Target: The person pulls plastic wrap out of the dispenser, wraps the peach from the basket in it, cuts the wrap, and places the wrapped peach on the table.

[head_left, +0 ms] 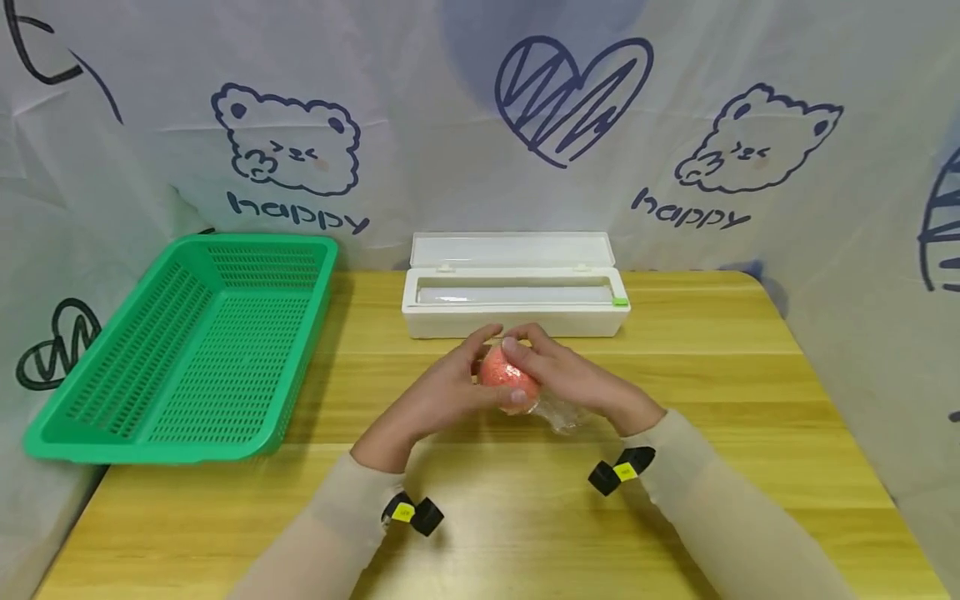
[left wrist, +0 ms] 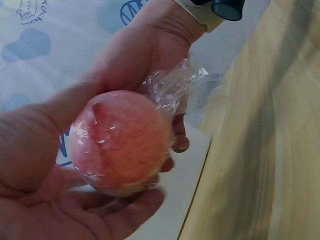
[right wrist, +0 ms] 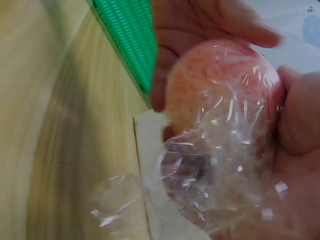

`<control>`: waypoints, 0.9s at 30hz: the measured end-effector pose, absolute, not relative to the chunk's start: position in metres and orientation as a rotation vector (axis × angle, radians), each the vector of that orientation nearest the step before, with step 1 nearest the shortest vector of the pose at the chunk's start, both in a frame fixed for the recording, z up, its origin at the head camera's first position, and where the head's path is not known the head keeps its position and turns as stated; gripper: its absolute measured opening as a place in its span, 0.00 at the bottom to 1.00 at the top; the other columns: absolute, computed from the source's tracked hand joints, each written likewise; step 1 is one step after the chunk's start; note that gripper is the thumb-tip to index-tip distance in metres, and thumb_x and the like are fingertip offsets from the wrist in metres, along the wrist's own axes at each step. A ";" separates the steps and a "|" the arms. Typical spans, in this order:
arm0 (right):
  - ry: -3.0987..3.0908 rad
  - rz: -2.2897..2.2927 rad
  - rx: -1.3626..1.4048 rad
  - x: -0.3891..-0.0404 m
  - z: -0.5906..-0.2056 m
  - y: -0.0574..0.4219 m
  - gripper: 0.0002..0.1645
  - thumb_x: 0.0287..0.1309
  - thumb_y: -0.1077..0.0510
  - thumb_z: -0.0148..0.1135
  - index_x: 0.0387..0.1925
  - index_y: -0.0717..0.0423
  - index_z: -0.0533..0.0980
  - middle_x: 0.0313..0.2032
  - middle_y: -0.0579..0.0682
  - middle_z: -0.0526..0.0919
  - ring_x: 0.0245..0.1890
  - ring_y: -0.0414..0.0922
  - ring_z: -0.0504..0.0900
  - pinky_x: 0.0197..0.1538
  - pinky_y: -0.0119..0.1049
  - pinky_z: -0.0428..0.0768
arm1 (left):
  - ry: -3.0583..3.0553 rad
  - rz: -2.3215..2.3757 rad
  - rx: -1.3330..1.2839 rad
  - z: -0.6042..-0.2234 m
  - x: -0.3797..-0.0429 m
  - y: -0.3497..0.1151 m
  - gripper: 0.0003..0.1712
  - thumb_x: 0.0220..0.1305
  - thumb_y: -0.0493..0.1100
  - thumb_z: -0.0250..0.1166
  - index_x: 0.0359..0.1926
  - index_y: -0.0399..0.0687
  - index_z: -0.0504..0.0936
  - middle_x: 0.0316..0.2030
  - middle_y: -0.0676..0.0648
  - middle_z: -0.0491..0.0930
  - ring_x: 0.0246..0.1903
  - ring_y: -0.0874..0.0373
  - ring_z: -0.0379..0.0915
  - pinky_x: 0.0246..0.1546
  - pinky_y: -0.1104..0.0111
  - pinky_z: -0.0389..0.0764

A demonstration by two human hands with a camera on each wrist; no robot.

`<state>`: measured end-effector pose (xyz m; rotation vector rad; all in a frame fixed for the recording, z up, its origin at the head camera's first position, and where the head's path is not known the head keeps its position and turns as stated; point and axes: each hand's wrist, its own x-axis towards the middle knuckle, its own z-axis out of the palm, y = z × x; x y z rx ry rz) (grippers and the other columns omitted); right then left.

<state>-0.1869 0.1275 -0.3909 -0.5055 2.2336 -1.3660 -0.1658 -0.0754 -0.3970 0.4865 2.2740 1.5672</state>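
Note:
A round pink-red fruit wrapped in clear cling film is held between both hands over the table. My left hand cups it from the left, its thumb across the near side. From the right, my right hand grips it, thumb on top. In the left wrist view the film lies tight and shiny over the fruit. Loose, crumpled cling film bunches against the right palm, and a tail of it hangs out below the right hand in the head view.
Just beyond the hands stands a white cling film dispenser box, its lid raised and a small green piece at its right end. A green plastic basket sits at the left of the wooden table. A printed cloth hangs behind.

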 end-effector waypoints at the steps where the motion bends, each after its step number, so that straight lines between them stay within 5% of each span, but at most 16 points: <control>1: 2.223 -1.344 -0.531 -0.188 -0.389 0.129 0.34 0.68 0.30 0.39 0.64 0.45 0.58 0.55 0.55 0.73 0.52 0.51 0.75 0.56 0.51 0.77 | 2.262 1.560 0.518 -0.397 -0.166 -0.076 0.52 0.50 0.63 0.72 0.72 0.59 0.58 0.60 0.50 0.72 0.53 0.55 0.73 0.51 0.57 0.79; 7: 2.194 -1.471 -0.503 -0.194 -0.386 0.149 0.36 0.72 0.34 0.35 0.67 0.52 0.62 0.60 0.58 0.73 0.54 0.53 0.75 0.55 0.53 0.77 | 2.212 1.697 0.407 -0.397 -0.168 -0.085 0.44 0.49 0.55 0.75 0.64 0.53 0.66 0.52 0.46 0.76 0.48 0.53 0.75 0.47 0.59 0.80; 15: 2.124 -1.879 -0.222 -0.189 -0.392 0.172 0.30 0.67 0.42 0.54 0.53 0.64 0.72 0.39 0.55 0.77 0.36 0.47 0.78 0.42 0.39 0.83 | 2.093 1.875 0.162 -0.400 -0.172 -0.101 0.48 0.52 0.50 0.74 0.69 0.58 0.56 0.57 0.41 0.67 0.53 0.47 0.71 0.51 0.57 0.78; 21: 2.249 -1.969 -0.250 -0.185 -0.397 0.172 0.21 0.65 0.49 0.58 0.40 0.67 0.75 0.26 0.49 0.75 0.28 0.46 0.75 0.35 0.35 0.80 | 2.039 1.901 0.179 -0.400 -0.169 -0.103 0.47 0.53 0.48 0.74 0.69 0.57 0.57 0.60 0.42 0.65 0.55 0.47 0.70 0.54 0.56 0.76; 27: 2.285 -2.113 -0.170 -0.188 -0.397 0.175 0.19 0.66 0.52 0.58 0.39 0.69 0.74 0.28 0.47 0.75 0.27 0.43 0.74 0.35 0.30 0.79 | 2.022 1.869 0.223 -0.399 -0.164 -0.105 0.43 0.54 0.48 0.73 0.67 0.52 0.62 0.60 0.43 0.69 0.55 0.47 0.69 0.55 0.55 0.74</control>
